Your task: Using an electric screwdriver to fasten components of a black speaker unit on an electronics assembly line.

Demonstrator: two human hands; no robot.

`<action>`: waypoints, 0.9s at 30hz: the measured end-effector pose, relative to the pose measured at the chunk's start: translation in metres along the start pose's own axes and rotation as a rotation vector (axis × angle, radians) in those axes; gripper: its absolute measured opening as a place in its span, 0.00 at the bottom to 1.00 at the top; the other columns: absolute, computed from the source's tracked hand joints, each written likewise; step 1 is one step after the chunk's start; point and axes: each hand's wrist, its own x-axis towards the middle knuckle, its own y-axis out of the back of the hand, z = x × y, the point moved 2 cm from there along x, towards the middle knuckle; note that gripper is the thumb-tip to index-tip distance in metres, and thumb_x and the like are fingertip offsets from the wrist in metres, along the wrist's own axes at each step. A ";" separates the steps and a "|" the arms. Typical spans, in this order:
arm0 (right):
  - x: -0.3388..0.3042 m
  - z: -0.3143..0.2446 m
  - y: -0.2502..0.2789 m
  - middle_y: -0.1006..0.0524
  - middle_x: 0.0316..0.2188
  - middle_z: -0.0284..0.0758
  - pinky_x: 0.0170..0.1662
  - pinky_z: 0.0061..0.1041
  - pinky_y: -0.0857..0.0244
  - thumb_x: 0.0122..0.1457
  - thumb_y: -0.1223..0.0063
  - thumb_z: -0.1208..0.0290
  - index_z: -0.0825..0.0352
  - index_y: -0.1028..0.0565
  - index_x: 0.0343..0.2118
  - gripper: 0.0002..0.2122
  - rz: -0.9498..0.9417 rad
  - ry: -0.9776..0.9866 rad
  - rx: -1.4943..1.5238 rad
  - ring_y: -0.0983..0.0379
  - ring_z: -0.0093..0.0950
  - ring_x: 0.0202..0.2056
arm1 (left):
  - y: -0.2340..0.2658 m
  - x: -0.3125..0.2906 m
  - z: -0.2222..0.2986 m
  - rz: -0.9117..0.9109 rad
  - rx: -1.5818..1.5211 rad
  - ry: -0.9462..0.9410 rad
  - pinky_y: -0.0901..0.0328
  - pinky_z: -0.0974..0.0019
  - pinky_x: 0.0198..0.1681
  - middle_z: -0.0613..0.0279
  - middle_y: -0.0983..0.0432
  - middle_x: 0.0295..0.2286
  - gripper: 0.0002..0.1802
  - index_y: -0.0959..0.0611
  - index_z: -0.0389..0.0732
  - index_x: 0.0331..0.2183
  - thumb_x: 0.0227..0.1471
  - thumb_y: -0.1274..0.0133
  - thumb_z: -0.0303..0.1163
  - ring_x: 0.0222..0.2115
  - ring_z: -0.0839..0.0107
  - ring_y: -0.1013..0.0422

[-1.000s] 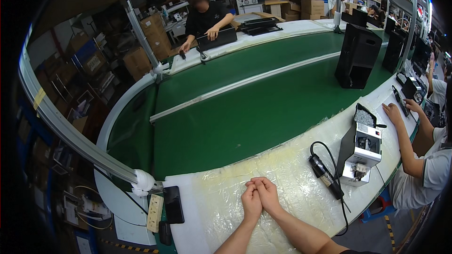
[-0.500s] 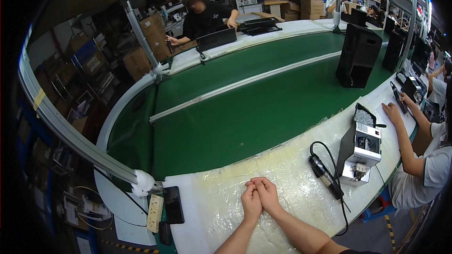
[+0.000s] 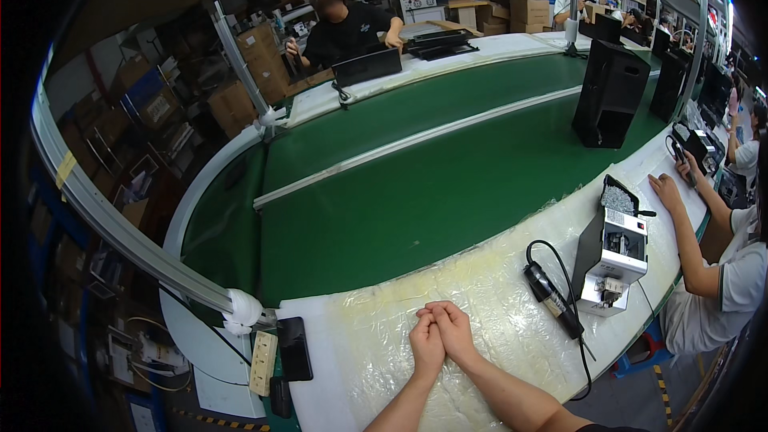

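My left hand and my right hand rest together on the plastic-wrapped worktop, fingers curled in and touching each other. Both are closed, and no object shows in them. To their right lies a black electric screwdriver with a looped cord. Beyond it stands a silver and black machine with an exposed mechanism, and an open black tray of small metal screws sits behind that. On the left, a black phone lies beside a cream power strip.
A green conveyor belt runs past the worktop, carrying tall black housings. Across it, a person in black handles a black panel. At right, a co-worker's arm reaches over the bench. A metal post rises at left.
My hands have stayed still. The person across the belt has raised one hand, which holds something dark. The right co-worker's tool has shifted slightly. A mark on the belt has crept rightward.
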 end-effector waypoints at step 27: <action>-0.001 -0.003 0.000 0.19 0.36 0.40 0.46 0.23 0.31 0.66 0.57 0.75 0.75 0.25 0.40 0.10 0.000 -0.015 0.007 0.24 0.25 0.38 | 0.000 0.000 -0.002 0.001 -0.003 -0.009 0.35 0.69 0.28 0.57 0.24 0.21 0.09 0.20 0.34 0.28 0.55 0.55 0.22 0.23 0.75 0.30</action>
